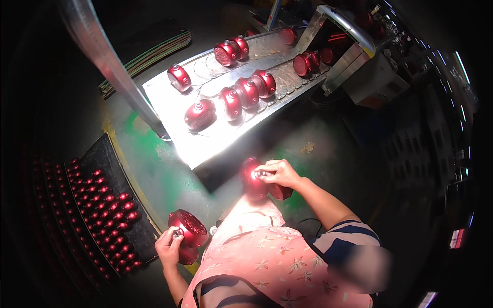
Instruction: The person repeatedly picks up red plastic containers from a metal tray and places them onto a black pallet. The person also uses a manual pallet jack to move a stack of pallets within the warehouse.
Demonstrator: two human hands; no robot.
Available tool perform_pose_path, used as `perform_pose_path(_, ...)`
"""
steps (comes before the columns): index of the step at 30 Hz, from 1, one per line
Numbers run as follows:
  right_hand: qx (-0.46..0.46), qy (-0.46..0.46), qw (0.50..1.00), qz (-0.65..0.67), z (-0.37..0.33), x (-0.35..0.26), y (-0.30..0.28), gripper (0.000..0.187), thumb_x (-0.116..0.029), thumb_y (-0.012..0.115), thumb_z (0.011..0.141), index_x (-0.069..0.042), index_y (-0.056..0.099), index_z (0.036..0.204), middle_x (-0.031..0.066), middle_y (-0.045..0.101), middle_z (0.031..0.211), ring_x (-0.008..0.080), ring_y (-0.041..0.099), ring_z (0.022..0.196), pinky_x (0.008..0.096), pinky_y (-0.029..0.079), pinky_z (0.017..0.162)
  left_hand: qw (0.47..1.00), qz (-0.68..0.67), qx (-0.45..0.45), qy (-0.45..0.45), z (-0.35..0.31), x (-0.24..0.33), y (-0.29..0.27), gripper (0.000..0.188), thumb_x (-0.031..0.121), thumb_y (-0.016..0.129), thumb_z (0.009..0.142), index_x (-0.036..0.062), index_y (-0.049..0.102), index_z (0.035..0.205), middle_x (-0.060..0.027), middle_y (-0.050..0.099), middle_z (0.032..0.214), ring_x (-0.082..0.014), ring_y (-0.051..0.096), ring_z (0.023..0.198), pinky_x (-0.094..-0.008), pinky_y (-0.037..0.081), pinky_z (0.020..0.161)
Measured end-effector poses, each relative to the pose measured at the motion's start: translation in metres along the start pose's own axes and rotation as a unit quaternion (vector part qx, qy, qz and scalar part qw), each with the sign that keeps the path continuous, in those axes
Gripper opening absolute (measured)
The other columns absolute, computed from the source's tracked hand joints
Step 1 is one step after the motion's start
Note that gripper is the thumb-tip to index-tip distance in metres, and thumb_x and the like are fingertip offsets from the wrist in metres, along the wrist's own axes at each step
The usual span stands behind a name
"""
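Note:
My left hand is closed on the silver neck of a glossy red round housing at the lower left. A second red housing hangs just below it, apparently in the same grip. In front of my body, my right hand grips the silver neck of another red housing. Partly hidden behind that hand is one more red housing. Several similar housings, such as the nearest one, stand on a brightly lit metal conveyor table ahead.
Rows of red housings stand on the floor at the left, beside a dark mat. A metal post rises at the table's left. The conveyor leads to a metal-framed opening. Flat boards lie beyond the post.

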State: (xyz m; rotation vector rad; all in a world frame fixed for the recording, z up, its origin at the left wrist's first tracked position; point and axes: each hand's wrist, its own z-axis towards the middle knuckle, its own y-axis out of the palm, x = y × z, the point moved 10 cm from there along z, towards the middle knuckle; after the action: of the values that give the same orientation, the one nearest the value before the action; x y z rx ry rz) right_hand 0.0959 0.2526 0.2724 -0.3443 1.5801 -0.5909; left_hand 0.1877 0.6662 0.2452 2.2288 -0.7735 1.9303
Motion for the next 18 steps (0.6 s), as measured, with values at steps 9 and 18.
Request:
perform_pose_path(9,0.170,0.041,0.980,-0.093,0.106,0.145,-0.339,0.034,-0.001,0.072,0.073,-0.007,0.073,0.107,-0.0008,0.046,0.064,0.0074,0.043,0.058,0.0243,0.037,0.055,0.997,0.069,0.035,-0.018,0.170,0.161,0.122,0.020,-0.007,0.068,0.075,-0.0044,0.066,0.094,-0.0001,0.055,0.079,-0.0073,0.046,0.067,-0.0216,0.038,0.059)
perform_pose_path(18,0.067,-0.015,0.997,-0.042,0.294,0.311,-0.456,0.035,-0.007,0.072,0.074,-0.009,0.072,0.109,0.0029,0.050,0.065,0.0107,0.046,0.060,0.0264,0.041,0.058,0.987,0.041,0.099,0.118,0.327,0.315,0.225,0.026,-0.002,0.068,0.084,-0.0045,0.064,0.110,0.0017,0.054,0.083,-0.0003,0.035,0.055,-0.0172,0.022,0.046)
